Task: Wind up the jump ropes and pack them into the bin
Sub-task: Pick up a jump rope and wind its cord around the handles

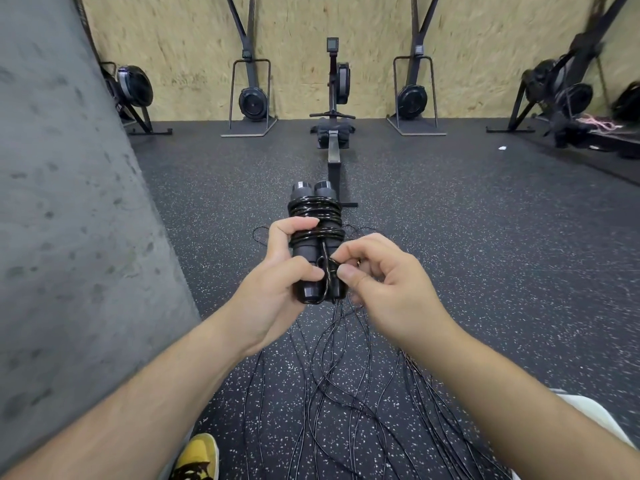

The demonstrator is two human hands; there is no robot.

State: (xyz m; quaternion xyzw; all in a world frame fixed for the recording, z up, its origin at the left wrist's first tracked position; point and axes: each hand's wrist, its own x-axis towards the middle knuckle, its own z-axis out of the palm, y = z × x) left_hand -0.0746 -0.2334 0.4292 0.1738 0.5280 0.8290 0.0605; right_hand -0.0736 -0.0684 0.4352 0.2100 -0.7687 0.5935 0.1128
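Room: a gym with a black speckled floor (450,220) and a wooden wall (173,36) far off.
Rowing machine (333,133): far ahead, in the middle.
Loose jump ropes (329,393): thin black cords spread on the floor, near, below the hands.
Wound jump rope (313,216): two black handles side by side with cord wrapped round them, held up in the middle. Its long way runs from near to far.
Left hand (273,285): fingers curled tight round the handles from the left.
Right hand (388,289): thumb and first finger pressed together, pinching the cord loop (325,268).
Cord loop: at the near end of the handles, touching the right fingertips.
Next move: I think the loop gets tucked in, and the right hand is nearer to it.
Bin: not in sight.
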